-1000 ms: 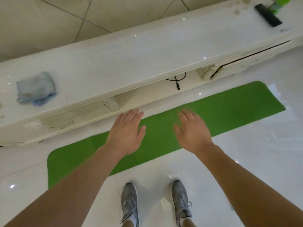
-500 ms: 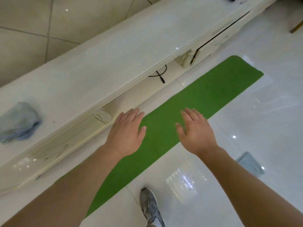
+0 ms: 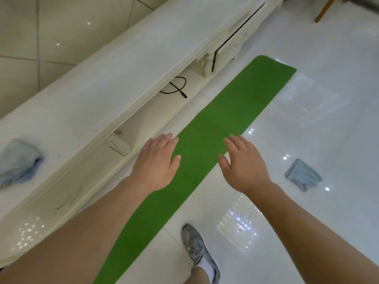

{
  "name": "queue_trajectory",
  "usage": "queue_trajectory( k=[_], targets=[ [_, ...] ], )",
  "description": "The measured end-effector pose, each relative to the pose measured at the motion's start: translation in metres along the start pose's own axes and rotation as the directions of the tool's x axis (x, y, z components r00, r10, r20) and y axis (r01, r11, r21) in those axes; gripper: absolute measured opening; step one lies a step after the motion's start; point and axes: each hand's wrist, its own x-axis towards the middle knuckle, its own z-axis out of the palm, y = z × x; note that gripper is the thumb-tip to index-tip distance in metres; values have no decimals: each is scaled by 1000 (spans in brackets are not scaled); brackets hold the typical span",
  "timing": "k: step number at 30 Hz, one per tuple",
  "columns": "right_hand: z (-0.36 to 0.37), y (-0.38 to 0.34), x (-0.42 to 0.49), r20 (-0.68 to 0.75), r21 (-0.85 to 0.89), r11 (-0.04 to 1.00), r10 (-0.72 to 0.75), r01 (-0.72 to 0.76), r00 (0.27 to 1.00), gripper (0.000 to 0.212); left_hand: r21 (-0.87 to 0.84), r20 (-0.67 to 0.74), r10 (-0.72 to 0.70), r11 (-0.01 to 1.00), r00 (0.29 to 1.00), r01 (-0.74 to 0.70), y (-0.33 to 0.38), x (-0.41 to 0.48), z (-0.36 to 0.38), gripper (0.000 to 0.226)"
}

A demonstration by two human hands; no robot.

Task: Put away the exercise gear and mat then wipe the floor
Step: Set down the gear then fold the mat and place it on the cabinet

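Head view has swung round in the last second. The green mat point(image 3: 235, 111), which lay across my picture, now runs slantwise away toward the upper right. Only one grey shoe point(image 3: 199, 249) shows where there were two. A grey-blue cloth point(image 3: 302, 174) has come into sight on the floor point(image 3: 320, 103), right of the mat and apart from it. The green bottle at the far end of the tabletop has dropped out of frame.

The hands have not changed. The left hand point(image 3: 155, 160) and the right hand point(image 3: 244, 167) are both released, fingers straight and close together, palms down. They are held out over the near stretch of the mat and grasp nothing. How high above it they are I cannot tell.

I read this as a turn and a step along the mat, not work on it. It lies flat and fully unrolled, so rolling has not begun and wiping is further off.

The floor is glossy white tile with ceiling lights glinting in it. I judge it slick enough for the mat to slide when pushed. A low white cabinet point(image 3: 143, 119) runs just beside the mat's left edge. Its tabletop point(image 3: 98, 83) carries a crumpled cloth point(image 3: 18, 160) at the left. A black cable point(image 3: 174, 89) lies in the open shelf, and a door point(image 3: 225, 50) further along stands ajar. Beige tiled wall rises behind.
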Motion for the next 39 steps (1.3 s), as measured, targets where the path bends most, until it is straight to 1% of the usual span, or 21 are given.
queue_trajectory(
  k=[6,10,15,18,22,25,28,30,34,39],
  targets=[
    [-3,-8,-80,-62,84,992,96,-91,993,61,25,-11,65,998,998,-65,12,-72,-4,59],
    [-2,-21,-120,-59,120,983,144,-136,988,56,12,-4,58,998,998,-58,19,-109,-6,58],
    [1,-45,-143,-68,182,964,208,-193,976,54,-39,-22,48,998,999,-48,13,-135,-11,57],
    [10,-65,-152,-63,179,960,228,-214,972,57,-57,-16,69,996,997,-70,-3,-147,-9,57],
    [29,-103,-164,-70,166,954,264,-250,962,64,-50,9,111,993,994,-111,-45,-167,2,55],
    [46,-137,-174,-78,167,948,288,-272,954,61,-48,19,123,991,992,-122,-80,-181,7,55],
    [62,-169,-190,-55,173,935,324,-310,945,54,-41,32,137,990,990,-136,-111,-199,9,56],
    [72,-187,-201,-45,188,922,352,-338,935,53,-34,42,149,988,988,-148,-125,-210,11,56],
    [88,-212,-224,-38,204,914,366,-351,930,52,-16,40,151,988,988,-151,-142,-231,16,56],
    [111,-217,-255,-74,203,923,346,-325,935,56,-12,42,158,987,987,-158,-140,-257,37,56]
  ],
)
